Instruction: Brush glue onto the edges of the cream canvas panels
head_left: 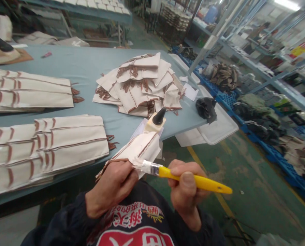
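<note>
Overlapping rows of cream fabric pieces (75,135) lie at the left on the tabletop (86,59), though whether they are finished cannot be told. The left hand (114,184) pinches the brown edge of one cream piece (139,145) at the tabletop's edge, its brushing apparently underway, below a loose pile (139,90) of similar pieces; the right hand (187,188) grips the yellow brush (206,182), bristles touching that piece.

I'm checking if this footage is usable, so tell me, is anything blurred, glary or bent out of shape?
Head view: a ceiling lamp glares at the top right; the shelving posts lean steeply; the background is hazy and soft; the brush, left hand and right hand read clearly enough.
</note>
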Demonstrator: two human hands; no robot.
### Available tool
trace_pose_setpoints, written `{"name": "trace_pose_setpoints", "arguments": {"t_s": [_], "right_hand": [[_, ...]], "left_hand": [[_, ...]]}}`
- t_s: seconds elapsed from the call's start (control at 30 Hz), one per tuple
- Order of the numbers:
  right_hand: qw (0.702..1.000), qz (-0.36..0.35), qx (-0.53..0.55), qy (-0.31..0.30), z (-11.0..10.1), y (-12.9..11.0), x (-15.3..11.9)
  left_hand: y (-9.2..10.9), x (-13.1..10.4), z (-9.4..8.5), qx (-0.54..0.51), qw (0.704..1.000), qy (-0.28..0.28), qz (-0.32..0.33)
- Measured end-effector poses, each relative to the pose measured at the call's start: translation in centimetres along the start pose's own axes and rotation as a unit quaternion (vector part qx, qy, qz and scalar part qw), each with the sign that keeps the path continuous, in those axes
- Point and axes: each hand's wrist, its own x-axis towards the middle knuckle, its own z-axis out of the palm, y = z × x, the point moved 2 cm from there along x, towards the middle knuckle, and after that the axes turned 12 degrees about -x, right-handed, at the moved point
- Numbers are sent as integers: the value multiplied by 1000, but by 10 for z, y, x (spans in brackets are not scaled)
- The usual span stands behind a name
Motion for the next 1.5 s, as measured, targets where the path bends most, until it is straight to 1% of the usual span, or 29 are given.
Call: {"name": "trace_pose_setpoints", "arguments": {"t_s": [0.07, 0.1, 0.17, 0.23, 0.3, 0.4, 0.47, 0.53, 0.67, 0.73, 0.8, 0.9, 0.97, 1.07, 1.13, 1.17, 1.23, 1.33, 1.4, 1.43, 1.5], "right_hand": [[997, 37, 45, 54, -7, -3, 7], [996, 48, 43, 68, -9, -5, 11], [996, 56, 2, 65, -12, -8, 19], [998, 39, -44, 39, -10, -10, 24], [996, 7, -91, -13, -5, -12, 26], [980, -65, -154, -109, 4, -15, 29], [967, -111, -176, -145, 8, -18, 32], [962, -129, -189, -151, 8, -21, 36], [961, -131, -204, -134, 7, -22, 40], [957, -148, -195, -153, 8, -21, 38], [959, -137, -176, -174, 7, -17, 36], [970, -84, -164, -155, 5, -9, 35], [971, -78, -165, -151, 5, -7, 35], [967, -68, -137, -201, 6, -10, 33], [970, -27, -95, -223, 5, -11, 33], [973, -3, -73, -221, 3, -10, 33], [981, 43, -35, -187, 0, -4, 37], [993, 82, 8, -86, -4, 14, 50], [996, 78, 18, -34, -3, 28, 58], [998, 65, 13, -23, -1, 33, 61], [999, 26, -7, -31, 4, 42, 66]], "left_hand": [[-4, -2, 0, 88, 994, -15, 61], [-6, -3, 1, 123, 989, -22, 79], [-9, -4, 2, 173, 979, -28, 99], [-11, -5, 4, 203, 973, -25, 108], [-12, -6, 5, 226, 968, -17, 110], [-14, -8, 8, 252, 962, -9, 104], [-15, -10, 11, 263, 960, -11, 99], [-16, -11, 15, 267, 959, -9, 96], [-17, -12, 19, 265, 960, 7, 85], [-17, -12, 20, 260, 962, 10, 86], [-17, -13, 20, 250, 964, 9, 88], [-17, -12, 21, 237, 968, 13, 84], [-18, -12, 21, 235, 968, 15, 82], [-20, -13, 23, 237, 967, 13, 87], [-21, -14, 25, 235, 968, 11, 93], [-21, -14, 26, 231, 968, 12, 96], [-21, -14, 25, 217, 971, 17, 98], [-17, -12, 21, 141, 985, 12, 96], [-15, -10, 16, 58, 995, -8, 77], [-14, -9, 13, 17, 998, -15, 65], [-11, -6, 8, -53, 998, -21, 37]]}}
